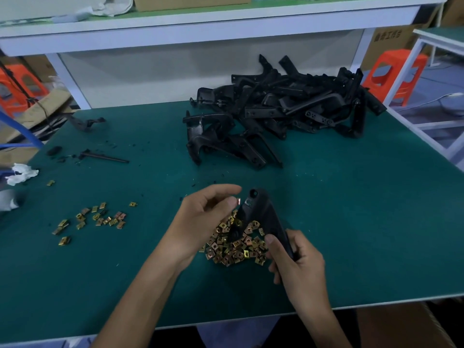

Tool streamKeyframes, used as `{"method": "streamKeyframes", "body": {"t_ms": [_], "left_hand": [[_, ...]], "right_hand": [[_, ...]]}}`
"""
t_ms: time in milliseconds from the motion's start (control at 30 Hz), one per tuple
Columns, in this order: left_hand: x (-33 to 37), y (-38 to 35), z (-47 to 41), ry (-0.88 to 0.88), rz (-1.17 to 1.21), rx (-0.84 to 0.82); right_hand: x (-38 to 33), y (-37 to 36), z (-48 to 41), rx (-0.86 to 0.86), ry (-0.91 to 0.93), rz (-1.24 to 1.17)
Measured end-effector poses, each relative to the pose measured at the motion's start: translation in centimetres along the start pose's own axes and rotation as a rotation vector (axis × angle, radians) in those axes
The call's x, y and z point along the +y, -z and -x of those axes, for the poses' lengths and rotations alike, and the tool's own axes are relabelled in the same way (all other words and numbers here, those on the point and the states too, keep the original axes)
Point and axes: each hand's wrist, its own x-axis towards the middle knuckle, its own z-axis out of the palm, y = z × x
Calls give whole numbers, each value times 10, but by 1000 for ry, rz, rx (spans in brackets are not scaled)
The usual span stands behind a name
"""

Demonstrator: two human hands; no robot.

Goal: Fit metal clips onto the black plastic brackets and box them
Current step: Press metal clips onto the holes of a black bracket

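My right hand grips the lower end of a black plastic bracket, holding it tilted above a heap of brass-coloured metal clips on the green mat. My left hand pinches a single clip between thumb and forefinger, right at the bracket's upper end beside its hole. A large pile of black brackets lies at the back right of the table.
A smaller scatter of clips lies to the left. Black plastic scraps and a thin rod sit at the far left, with crumpled white paper at the table's left edge. A shelf overhangs the back. Orange stools stand beyond.
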Motion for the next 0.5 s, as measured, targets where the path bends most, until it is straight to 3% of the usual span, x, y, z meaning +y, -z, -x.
{"method": "streamKeyframes", "body": {"t_ms": [500], "left_hand": [[2, 3, -8, -44, -94, -7]], "right_hand": [[-2, 0, -2, -39, 17, 64]]}}
